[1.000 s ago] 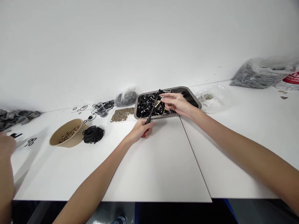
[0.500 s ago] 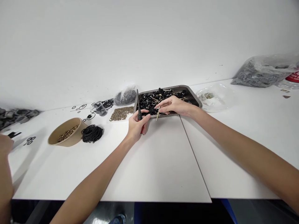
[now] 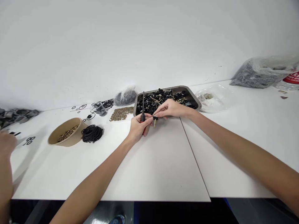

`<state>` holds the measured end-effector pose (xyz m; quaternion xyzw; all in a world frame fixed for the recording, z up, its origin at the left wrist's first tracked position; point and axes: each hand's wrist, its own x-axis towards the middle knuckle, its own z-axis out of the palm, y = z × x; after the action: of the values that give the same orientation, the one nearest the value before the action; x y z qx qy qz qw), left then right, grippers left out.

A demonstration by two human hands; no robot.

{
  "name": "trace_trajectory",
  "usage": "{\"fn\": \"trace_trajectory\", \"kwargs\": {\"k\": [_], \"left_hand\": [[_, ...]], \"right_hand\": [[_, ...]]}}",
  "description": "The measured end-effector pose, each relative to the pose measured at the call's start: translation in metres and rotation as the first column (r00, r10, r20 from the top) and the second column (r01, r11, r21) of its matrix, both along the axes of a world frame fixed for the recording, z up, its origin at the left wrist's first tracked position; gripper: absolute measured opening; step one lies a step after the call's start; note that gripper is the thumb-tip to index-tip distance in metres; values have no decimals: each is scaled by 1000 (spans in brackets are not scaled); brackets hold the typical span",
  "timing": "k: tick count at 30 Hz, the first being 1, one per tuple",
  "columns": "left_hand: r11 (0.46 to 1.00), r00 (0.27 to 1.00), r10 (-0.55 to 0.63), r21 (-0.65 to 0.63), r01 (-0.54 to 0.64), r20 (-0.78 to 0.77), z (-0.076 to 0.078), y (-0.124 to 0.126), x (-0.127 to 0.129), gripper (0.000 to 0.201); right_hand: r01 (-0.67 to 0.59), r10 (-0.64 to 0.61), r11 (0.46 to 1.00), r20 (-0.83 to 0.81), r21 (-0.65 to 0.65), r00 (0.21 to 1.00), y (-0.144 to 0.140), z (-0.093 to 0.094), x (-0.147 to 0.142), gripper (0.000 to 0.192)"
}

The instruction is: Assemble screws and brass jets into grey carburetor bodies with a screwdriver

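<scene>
Upright in my left hand [image 3: 137, 128] is a screwdriver [image 3: 143, 107] with a red and black handle, its dark shaft pointing up. The thumb and forefinger of that hand also reach the edge of a small black fitting [image 3: 155, 118] with a thin brass-coloured stem pointing down. My right hand [image 3: 168, 109] pinches this fitting from the other side, fingers closed. Both hands meet at the near edge of a metal tray [image 3: 197, 104] heaped with black rings and brass-coloured pieces. Fingers cover part of the fitting.
Left of the tray lie small brass pieces [image 3: 121, 114], a bag of dark parts [image 3: 125, 97], black rings [image 3: 92, 133] and a tan bowl [image 3: 80, 126]. Clear plastic [image 3: 215, 102] and a bag of grey parts [image 3: 254, 76] sit right. Another person's hand [image 3: 7, 143] is far left.
My right hand has moved slightly left and down, bringing the stemmed piece against my left fingertips. A black part now shows around its top. The screwdriver has shifted right and stands straighter.
</scene>
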<state>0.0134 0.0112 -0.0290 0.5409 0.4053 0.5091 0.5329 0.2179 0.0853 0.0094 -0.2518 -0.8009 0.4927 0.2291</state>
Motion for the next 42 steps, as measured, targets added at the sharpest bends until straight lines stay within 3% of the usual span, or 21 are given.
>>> {"fn": "trace_trajectory", "kwargs": {"k": [7,12,16,23,31,36,42], "left_hand": [[998,996,-61,-9,61,-59,-1,-1,-1,30],[987,980,-156,-69,149,-121,-2,-2,-2,30],[978,972,-187,-125,170,-139,-1,-3,-1,34],[969,976,-215,-132,208,-40,-2,1,-5,29],[968,974,-223,-115,225,28,-1,2,-7,35],[953,964,-263,-150,264,27,0,0,-6,36],[937,951,-299,-210,278,-77,4,-2,-3,34]], "right_hand": [[-9,9,1000,7,-3,1000,-1,2,1,34],[-14,10,996,-42,-85,999,4,-2,3,35],[56,-71,989,-109,-133,991,6,-6,5,36],[146,-171,977,-161,-154,972,6,-10,1,38],[205,-234,949,-101,-239,967,7,-8,-5,33],[303,-367,883,-125,-357,922,8,-10,-5,23],[222,-308,908,-207,-357,928,4,-3,3,26]]}}
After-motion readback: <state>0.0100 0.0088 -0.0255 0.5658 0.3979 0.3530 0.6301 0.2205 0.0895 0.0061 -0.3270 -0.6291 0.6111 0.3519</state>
